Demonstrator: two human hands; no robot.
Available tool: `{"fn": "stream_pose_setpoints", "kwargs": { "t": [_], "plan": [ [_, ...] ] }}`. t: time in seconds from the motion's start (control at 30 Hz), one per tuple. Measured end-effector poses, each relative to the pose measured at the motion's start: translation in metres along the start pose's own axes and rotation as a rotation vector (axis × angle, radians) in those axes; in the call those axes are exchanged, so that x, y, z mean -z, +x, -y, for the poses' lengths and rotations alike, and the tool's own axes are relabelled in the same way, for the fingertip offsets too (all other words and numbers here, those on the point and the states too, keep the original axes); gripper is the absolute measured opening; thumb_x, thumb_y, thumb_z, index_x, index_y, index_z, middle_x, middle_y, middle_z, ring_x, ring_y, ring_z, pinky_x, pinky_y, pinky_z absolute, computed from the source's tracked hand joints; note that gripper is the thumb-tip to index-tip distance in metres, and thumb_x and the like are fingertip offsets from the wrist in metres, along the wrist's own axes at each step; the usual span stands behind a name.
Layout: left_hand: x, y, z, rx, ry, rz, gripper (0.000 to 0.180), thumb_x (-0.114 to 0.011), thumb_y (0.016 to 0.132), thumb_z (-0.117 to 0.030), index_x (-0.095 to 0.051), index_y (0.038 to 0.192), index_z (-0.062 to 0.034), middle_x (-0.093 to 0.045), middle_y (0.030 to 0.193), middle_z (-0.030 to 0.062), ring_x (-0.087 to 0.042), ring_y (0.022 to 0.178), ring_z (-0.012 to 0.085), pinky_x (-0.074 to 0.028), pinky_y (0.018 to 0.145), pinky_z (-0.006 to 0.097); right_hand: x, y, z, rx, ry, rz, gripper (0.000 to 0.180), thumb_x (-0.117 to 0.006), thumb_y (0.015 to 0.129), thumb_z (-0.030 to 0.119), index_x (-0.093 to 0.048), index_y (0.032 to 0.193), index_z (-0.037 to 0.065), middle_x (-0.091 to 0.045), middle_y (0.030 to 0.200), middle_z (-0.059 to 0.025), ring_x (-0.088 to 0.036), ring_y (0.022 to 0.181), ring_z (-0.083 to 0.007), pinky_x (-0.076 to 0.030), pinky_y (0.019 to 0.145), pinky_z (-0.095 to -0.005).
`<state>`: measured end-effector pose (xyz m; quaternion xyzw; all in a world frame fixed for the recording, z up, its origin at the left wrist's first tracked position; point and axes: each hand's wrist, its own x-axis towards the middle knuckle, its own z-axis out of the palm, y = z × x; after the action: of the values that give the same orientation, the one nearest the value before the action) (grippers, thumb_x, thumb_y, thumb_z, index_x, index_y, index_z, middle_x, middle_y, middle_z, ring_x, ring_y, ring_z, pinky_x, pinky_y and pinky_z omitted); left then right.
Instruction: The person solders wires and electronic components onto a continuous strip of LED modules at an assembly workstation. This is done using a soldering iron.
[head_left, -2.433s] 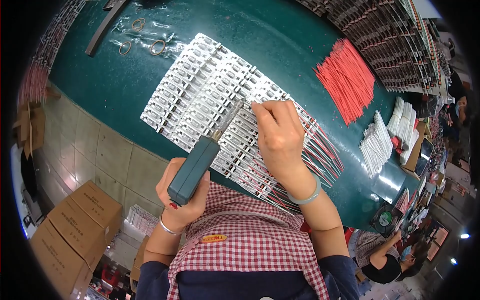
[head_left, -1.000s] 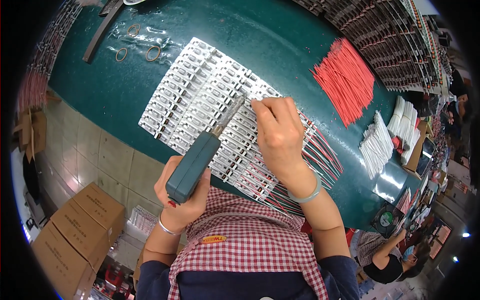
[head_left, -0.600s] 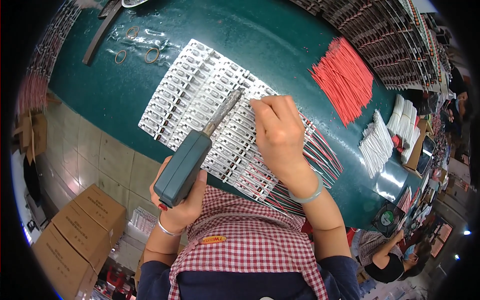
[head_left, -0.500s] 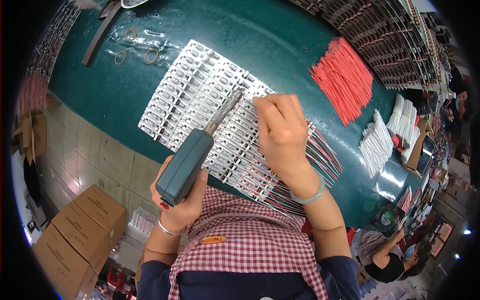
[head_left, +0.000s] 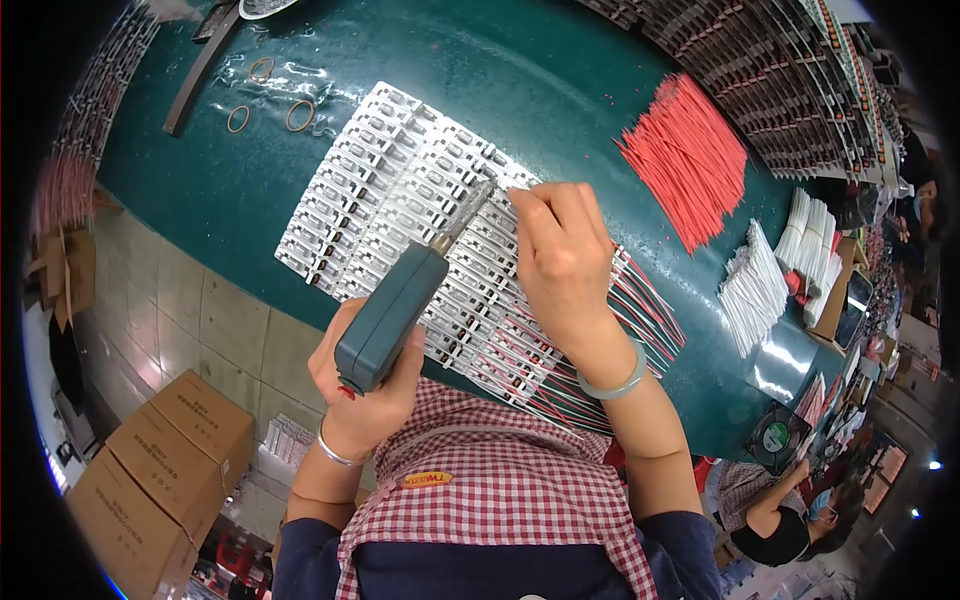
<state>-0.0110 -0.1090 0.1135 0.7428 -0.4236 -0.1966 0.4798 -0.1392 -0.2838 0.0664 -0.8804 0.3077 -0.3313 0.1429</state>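
From where I am watching, the left hand (head_left: 372,385) is wrapping its fingers fully around the dark teal, block-shaped plastic handle of a soldering tool (head_left: 392,315), thumb lying along the near face, while the tool's slim metal shaft (head_left: 462,214) is angling toward one o'clock and meeting the work. The right hand (head_left: 562,262) is pinching its fingertips shut at the tip of that shaft, on something too small for me to make out, most likely a thin wire end, so I cannot say for sure what it has hold of.

Both hands are working over a flat sheet of white plastic connector strips (head_left: 392,200) lying at the centre of the dark green worktop (head_left: 560,80), with red, white and green wire leads (head_left: 640,310) trailing off it toward four o'clock.

I am judging the tool to be light and rigid, best gripped at mid-handle as it is, well clear of the metal end, which may be hot. The strips are looking thin and brittle, the leads limp and springy.

A bundle of red cut wires (head_left: 688,158) is sitting at two o'clock, a stack of white wires (head_left: 756,290) at three, rubber bands (head_left: 270,95) at eleven.
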Motion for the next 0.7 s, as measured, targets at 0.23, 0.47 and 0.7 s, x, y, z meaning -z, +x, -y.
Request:
{"fn": "stream_pose_setpoints", "kwargs": {
  "t": [0.23,0.47,0.7],
  "plan": [
    [0.001,0.001,0.001,-0.036,0.025,-0.023,0.019,-0.076,0.077,0.006,-0.068,0.093,0.0063,-0.064,0.084,0.01,-0.059,0.065,0.0176,-0.047,0.058,0.028,-0.001,0.0,0.0,0.017,-0.01,0.003,0.03,-0.065,0.065,-0.009,-0.069,0.094,-0.003,-0.059,0.089,-0.0106,-0.057,0.081,-0.0269,-0.05,0.067,-0.0368],
    [0.011,-0.017,0.008,0.037,0.032,-0.112,0.027,-0.078,0.076,0.003,-0.071,0.102,0.0062,-0.072,0.098,0.0151,-0.07,0.083,0.025,-0.056,0.076,0.032,-0.002,0.001,0.001,0.024,-0.006,-0.008,0.029,-0.065,0.065,-0.01,-0.068,0.094,-0.003,-0.059,0.088,-0.0107,-0.058,0.082,-0.0269,-0.05,0.067,-0.0366],
    [0.01,-0.021,0.006,-0.009,0.037,-0.095,0.031,-0.08,0.077,0.0,-0.072,0.106,0.0055,-0.074,0.102,0.0156,-0.072,0.088,0.0258,-0.056,0.085,0.035,0.012,0.0,-0.001,-0.018,0.004,0.008,0.025,-0.067,0.07,-0.009,-0.069,0.094,-0.002,-0.061,0.09,-0.0111,-0.06,0.084,-0.0277,-0.051,0.07,-0.0374]
  ]
}}
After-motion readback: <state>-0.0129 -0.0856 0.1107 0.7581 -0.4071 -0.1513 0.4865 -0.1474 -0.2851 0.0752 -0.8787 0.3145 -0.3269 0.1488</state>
